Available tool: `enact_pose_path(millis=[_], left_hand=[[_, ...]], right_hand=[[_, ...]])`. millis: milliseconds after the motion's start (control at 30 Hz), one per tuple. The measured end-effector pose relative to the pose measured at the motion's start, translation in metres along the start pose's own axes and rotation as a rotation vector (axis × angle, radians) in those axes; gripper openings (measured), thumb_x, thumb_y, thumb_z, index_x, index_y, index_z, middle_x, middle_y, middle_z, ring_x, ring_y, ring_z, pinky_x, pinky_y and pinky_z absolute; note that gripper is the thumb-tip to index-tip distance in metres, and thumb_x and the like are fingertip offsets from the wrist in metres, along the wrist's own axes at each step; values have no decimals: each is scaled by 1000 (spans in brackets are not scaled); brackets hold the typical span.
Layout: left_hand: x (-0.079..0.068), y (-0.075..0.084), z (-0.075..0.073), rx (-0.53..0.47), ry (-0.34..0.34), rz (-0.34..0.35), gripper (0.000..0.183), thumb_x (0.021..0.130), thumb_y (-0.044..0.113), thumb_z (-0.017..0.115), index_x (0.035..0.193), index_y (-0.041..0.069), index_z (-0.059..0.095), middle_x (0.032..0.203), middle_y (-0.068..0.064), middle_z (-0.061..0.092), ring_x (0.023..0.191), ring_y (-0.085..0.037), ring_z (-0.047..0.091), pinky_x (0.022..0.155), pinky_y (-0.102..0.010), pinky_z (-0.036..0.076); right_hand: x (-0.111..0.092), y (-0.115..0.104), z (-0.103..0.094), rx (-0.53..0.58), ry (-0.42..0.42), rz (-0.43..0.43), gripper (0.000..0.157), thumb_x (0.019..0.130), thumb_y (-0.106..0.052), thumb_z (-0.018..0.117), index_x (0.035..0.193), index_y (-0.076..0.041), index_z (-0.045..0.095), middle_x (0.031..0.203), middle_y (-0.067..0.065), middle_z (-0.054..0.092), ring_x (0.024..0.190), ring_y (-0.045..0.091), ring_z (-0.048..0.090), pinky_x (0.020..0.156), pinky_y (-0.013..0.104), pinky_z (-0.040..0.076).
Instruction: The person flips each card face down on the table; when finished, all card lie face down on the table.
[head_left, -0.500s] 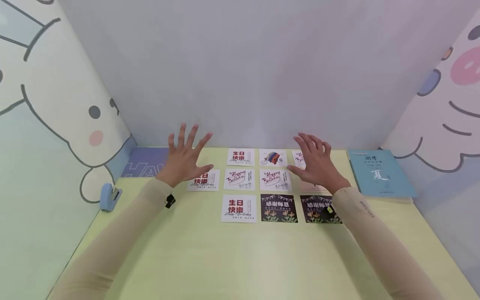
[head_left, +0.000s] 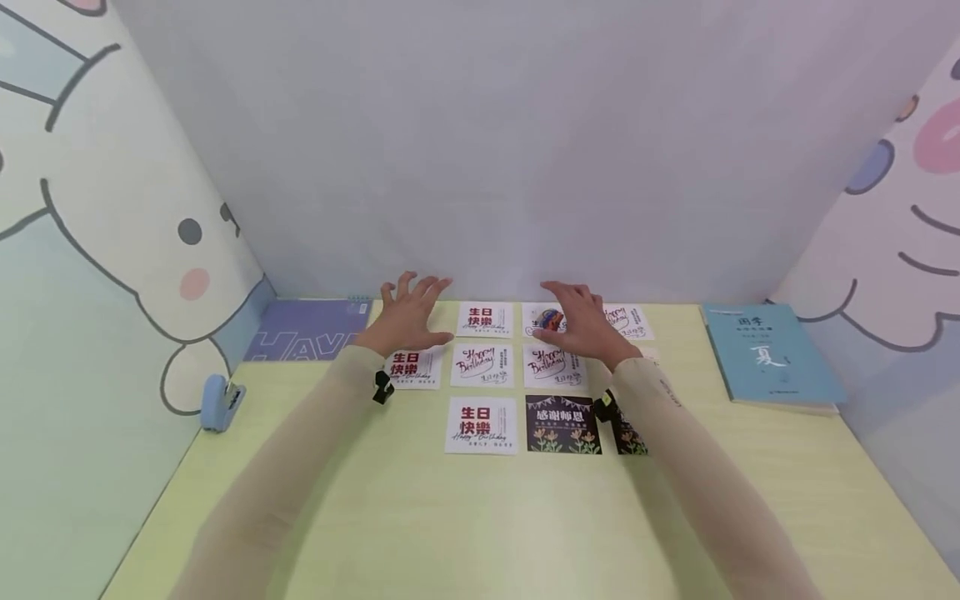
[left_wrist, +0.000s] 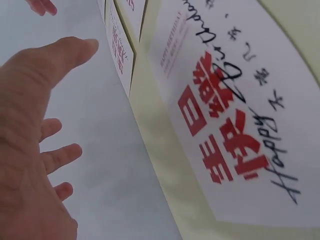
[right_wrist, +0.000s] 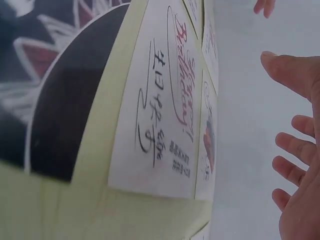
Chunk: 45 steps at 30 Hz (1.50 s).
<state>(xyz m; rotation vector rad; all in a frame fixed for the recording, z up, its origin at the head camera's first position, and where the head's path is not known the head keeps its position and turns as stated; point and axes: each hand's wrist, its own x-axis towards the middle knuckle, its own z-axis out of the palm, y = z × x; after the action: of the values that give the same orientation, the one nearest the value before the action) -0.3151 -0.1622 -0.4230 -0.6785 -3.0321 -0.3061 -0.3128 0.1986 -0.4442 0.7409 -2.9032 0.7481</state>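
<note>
A light-blue stapler and a purple notebook are placed left on the table, a blue book right; cartoons are printed on the side walls.

Ten printed greeting cards, flat, face up on counter, in three loose rows; none overlapping where visible.

Back row: white red-lettered card; colour-motif card, partly covered by right hand; red-script birthday card.

Middle row: second red-lettered card, top masked by left hand; two script "Happy Birthday" cards, side by side; pale card, mostly hidden behind right wrist.

Front row: third red-lettered card; dark floral card, white characters, bunting above; matching dark card, partly hidden by sleeve.
</note>
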Motion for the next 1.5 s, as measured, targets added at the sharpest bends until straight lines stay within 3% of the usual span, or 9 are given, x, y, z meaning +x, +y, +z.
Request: enact_pose_path(millis=[267,400,733,1100,1500], left_hand=[[18,9,13,-143,-150,25,99,90,50,83,170,26,30,175,-9,37,155,-38,32,125,-62,23],[25,12,17,-192,-185,30,96,90,48,84,168,25,35,170,-7,44,150,-34,37,128,-60,24],[35,29,24,-259,-196,8,82,85,43,90,154,23,50,142,-3,61,127,-28,46,110,-50,39],[45,45,21,-294,-207,23,87,81,39,94,154,25,50,149,-1,57,130,-25,43,110,-50,41],[49,48,24,-316,-220,72,85,81,29,95,152,22,47,151,-2,59,132,-26,45,115,-48,37]], right_hand=[[24,-10,19,44,-103,22,92,93,-47,78,168,-17,35,170,11,44,145,39,39,118,61,25],[32,-15,24,40,-159,59,94,90,-47,81,168,-19,36,170,9,46,145,37,39,122,59,25],[35,-20,33,86,-222,79,95,86,-44,85,167,-24,38,168,7,45,144,35,38,119,60,30],[36,-22,30,62,-226,71,95,86,-38,87,166,-27,37,159,1,56,148,34,38,122,60,28],[35,-23,34,103,-226,51,98,84,-34,89,166,-27,34,157,0,55,140,30,42,119,56,29]])
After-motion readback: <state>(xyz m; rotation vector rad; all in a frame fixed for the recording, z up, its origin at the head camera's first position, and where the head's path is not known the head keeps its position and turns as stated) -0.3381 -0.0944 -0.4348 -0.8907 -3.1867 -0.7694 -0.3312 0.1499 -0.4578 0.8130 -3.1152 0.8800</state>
